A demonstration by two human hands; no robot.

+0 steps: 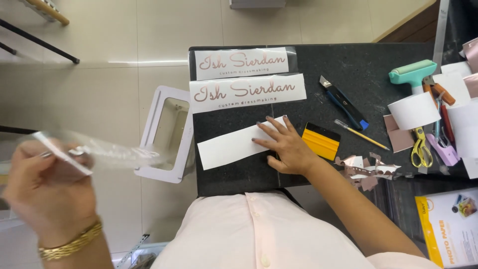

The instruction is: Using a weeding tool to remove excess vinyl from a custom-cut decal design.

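A single head-worn view is being taken from above, looking steeply down and close in. The dark table [348, 65] is being framed in the upper right, pale floor [99, 89] on the left.

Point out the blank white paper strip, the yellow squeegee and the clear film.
Blank white paper strip [226, 147], head view, its bare middle.
Yellow plastic squeegee [320, 142], head view, its yellow blade.
Clear plastic film [117, 153], head view, its blurred loose end.

Craft workshop, likely: squeegee [321, 141], knife [343, 102], scissors [421, 148], foil scraps [366, 169]
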